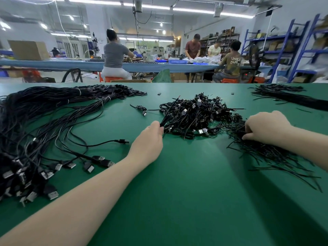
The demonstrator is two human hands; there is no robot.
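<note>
1. The green counter [186, 201] lies nearest the person, with both forearms stretched across it.
2. Well to the left of the left hand's fingers, and nearer than them, a spread of USB plugs [53, 172] ends a mass of long black cables [44, 125] that runs away toward the far left.
3. Left of those fingers and slightly nearer, a single cable [106, 143] lies loose, its plug pointing towards the left wrist.
4. The loose black strands [271, 155] lie under the right hand and spread nearer and to the right of its fingers.
5. The right hand [266, 126] rests on that heap. Its fingers [248, 127] are curled down and closed on a tuft of the strands, with the thumb pressing at the near side.
6. The left hand [149, 139] has its fingers [158, 125] pinched together on a thin black cable [167, 112], which runs up and away from the fingertips into the pile.
7. The pile of coiled USB cables [197, 116] sits between the two hands, just beyond both sets of fingertips, with its right edge meeting the strands.
8. Beyond the left fingers, a small coiled cable [142, 109] lies apart from the pile.
9. Far beyond the right fingers, a dark bundle [284, 96] lies near the counter's back edge.
10. Past the counter, seated and standing people [115, 54] work at a blue table [53, 63].
</note>
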